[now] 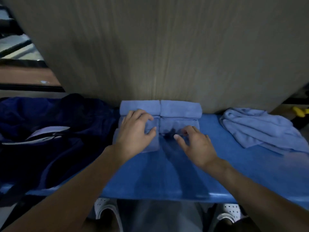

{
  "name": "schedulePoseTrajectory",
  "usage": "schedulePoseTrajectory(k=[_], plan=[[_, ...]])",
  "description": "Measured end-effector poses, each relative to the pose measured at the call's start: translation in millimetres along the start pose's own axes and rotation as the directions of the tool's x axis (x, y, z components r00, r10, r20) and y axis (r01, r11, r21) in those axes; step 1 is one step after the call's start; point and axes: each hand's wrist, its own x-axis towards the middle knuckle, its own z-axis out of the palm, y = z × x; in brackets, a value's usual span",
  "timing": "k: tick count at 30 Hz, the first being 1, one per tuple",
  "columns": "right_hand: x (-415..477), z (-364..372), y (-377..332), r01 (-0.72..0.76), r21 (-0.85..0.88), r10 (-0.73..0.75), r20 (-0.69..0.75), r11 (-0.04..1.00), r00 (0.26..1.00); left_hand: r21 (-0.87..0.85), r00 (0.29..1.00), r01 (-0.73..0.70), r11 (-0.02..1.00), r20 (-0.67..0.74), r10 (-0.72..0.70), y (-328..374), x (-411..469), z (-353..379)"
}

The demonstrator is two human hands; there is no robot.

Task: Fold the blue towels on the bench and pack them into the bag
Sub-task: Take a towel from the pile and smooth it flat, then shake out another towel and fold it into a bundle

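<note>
Folded light-blue towels (180,108) lie in a tidy block at the back middle of the blue bench (167,173), against the wall. My left hand (135,131) lies on the left part of the block, fingers curled over a fold and thumb pressed on the cloth. My right hand (194,143) hovers at the near right edge of the block, fingers spread and slightly bent, fingertips at the cloth. An unfolded light-blue towel (260,129) is heaped at the bench's right end. A dark navy bag (55,131) sits at the left, its mouth open.
A beige wall panel (167,47) rises right behind the bench. White shoes (107,213) stand on the floor below the bench's front edge. A yellow object (301,112) shows at the far right. Dark railings are at the upper left.
</note>
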Motion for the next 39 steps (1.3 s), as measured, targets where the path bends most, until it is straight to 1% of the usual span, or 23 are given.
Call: schedulePoseTrajectory(k=[3,6,8,10,12,15,18,22,24,26,27,28,29,31,33,36,39], plan=[[-1.0,-29.0,43.7,-0.070,-0.060,0.066,-0.066,0.996,0.996,-0.030,0.995,-0.085,0.996,0.049,0.087,47.6,31.8,24.0],[-1.5,-57.1,94.3,-0.172,-0.142,0.152,-0.145,0.975,0.978,-0.071,0.976,-0.180,0.981,0.109,0.187,97.7,60.9,56.3],[-2.1,-73.6,126.8,-0.234,-0.202,0.203,-0.159,0.951,0.966,-0.074,0.959,-0.236,0.969,0.143,0.245,129.2,76.5,80.7],[-0.6,-87.5,155.4,-0.273,-0.259,0.234,-0.171,0.926,0.957,-0.057,0.942,-0.267,0.962,0.195,0.273,155.8,89.6,104.9],[3.9,-97.1,179.5,-0.270,-0.304,0.224,-0.177,0.913,0.958,-0.033,0.926,-0.283,0.959,0.253,0.282,176.3,102.4,128.7],[18.8,-106.3,201.4,-0.205,-0.361,0.173,-0.119,0.910,0.978,0.015,0.909,-0.299,0.954,0.308,0.280,195.3,123.3,160.0],[41.3,-109.2,211.8,-0.180,-0.372,0.147,-0.116,0.911,0.982,0.049,0.910,-0.273,0.961,0.338,0.241,202.9,145.8,182.3],[64.2,-103.1,222.2,-0.189,-0.396,0.191,-0.036,0.898,0.981,0.029,0.927,-0.151,0.988,0.350,0.132,202.1,167.9,200.6],[69.6,-103.0,224.6,-0.173,-0.425,0.189,-0.005,0.889,0.982,0.000,0.926,-0.081,0.997,0.370,0.075,200.7,172.5,206.7],[71.1,-107.2,225.3,-0.173,-0.433,0.203,0.023,0.885,0.979,-0.023,0.923,-0.043,0.999,0.383,0.049,199.0,174.1,212.7],[70.7,-109.3,225.7,-0.163,-0.425,0.185,0.011,0.890,0.983,-0.045,0.921,-0.024,0.999,0.386,0.040,197.8,174.1,216.0],[70.6,-111.8,226.8,-0.148,-0.396,0.143,-0.041,0.906,0.989,-0.074,0.923,-0.005,0.997,0.384,0.033,197.0,173.7,218.9],[70.5,-115.6,227.2,-0.125,-0.322,0.090,-0.122,0.939,0.988,-0.107,0.923,0.023,0.994,0.385,0.020,196.6,172.9,220.9],[68.7,-128.5,225.2,-0.044,-0.102,0.013,-0.286,0.994,0.958,-0.182,0.929,0.070,0.981,0.370,0.002,197.7,171.2,221.4],[65.8,-147.7,219.7,0.038,0.067,-0.008,-0.400,0.997,0.916,-0.271,0.950,0.084,0.959,0.312,0.005,203.8,170.8,216.0],[58.9,-177.9,208.2,0.128,0.164,-0.035,-0.477,0.978,0.878,-0.440,0.983,0.064,0.895,0.183,0.019,220.1,172.9,195.7],[50.9,-206.9,196.2,0.160,0.196,-0.026,-0.553,0.967,0.833,-0.546,0.997,-0.033,0.837,0.036,0.063,235.9,178.7,160.1]])
